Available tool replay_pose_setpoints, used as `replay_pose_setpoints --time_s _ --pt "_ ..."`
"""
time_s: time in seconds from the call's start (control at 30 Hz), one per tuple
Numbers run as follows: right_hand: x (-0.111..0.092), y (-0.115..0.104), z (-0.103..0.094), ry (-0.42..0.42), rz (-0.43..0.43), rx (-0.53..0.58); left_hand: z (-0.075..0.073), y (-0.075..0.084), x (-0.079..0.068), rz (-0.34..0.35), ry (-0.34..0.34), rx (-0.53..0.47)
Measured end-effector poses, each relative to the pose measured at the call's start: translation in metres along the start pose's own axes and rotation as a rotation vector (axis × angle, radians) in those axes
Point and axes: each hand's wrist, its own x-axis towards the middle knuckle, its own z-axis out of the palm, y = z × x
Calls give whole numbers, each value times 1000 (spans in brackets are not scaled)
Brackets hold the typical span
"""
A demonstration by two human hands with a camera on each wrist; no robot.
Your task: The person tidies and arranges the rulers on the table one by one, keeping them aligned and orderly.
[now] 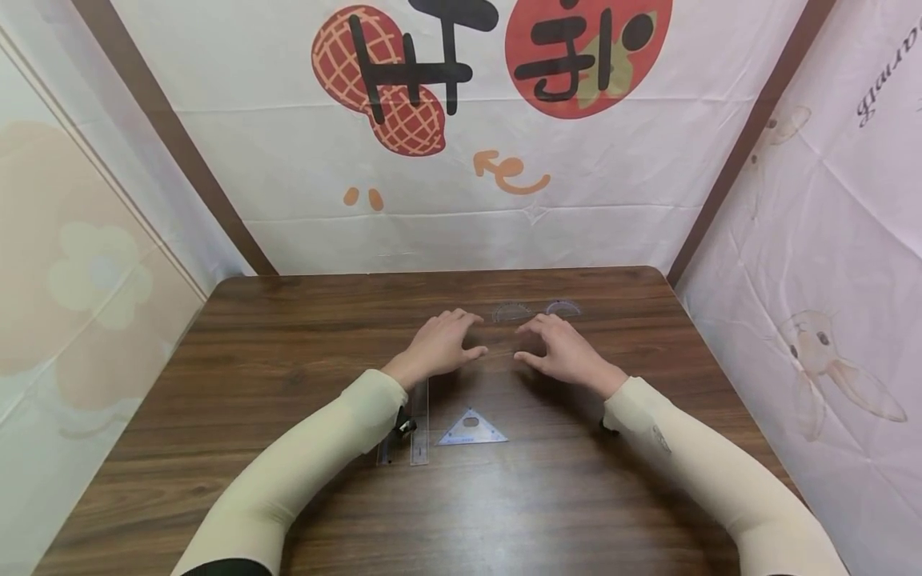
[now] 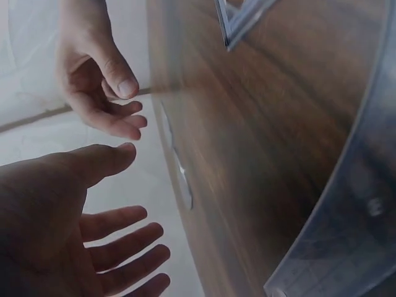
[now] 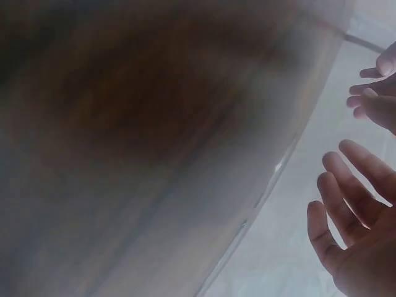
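Both hands hover over the brown table with nothing in them, palms roughly facing each other. My left hand point(image 1: 442, 344) has its fingers loosely bent and the thumb apart; in the left wrist view the same hand point(image 2: 55, 204) shows an empty palm. Opposite it, my right hand point(image 1: 565, 352) is relaxed too, its fingers point(image 3: 356, 185) spread in the right wrist view. Beneath the left wrist lies a clear straight ruler point(image 1: 420, 444), partly hidden by the arm. A clear triangular set square point(image 1: 471, 437) lies nearer the body. Beyond the hands are two protractors, one clear point(image 1: 511, 312), one bluish point(image 1: 563, 309).
Another narrow clear strip point(image 1: 385, 454) lies left of the ruler, mostly covered by the left sleeve point(image 1: 324, 448). The wood-grain table point(image 1: 576, 496) ends at a printed white cloth wall point(image 1: 475, 240) behind, with more cloth on both sides.
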Motion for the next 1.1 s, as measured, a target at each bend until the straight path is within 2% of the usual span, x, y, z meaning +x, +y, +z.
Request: replay_pose_setpoints --time_s 0.27,0.7,1.1 --pt "20 25 -4 -3 74 -16 3 -4 27 -59 -44 0" --pt "41 46 -7 -30 154 -50 4 1 66 -68 -53 -27" --pt "59 53 -2 -82 182 -111 20 -7 85 -65 -50 -33"
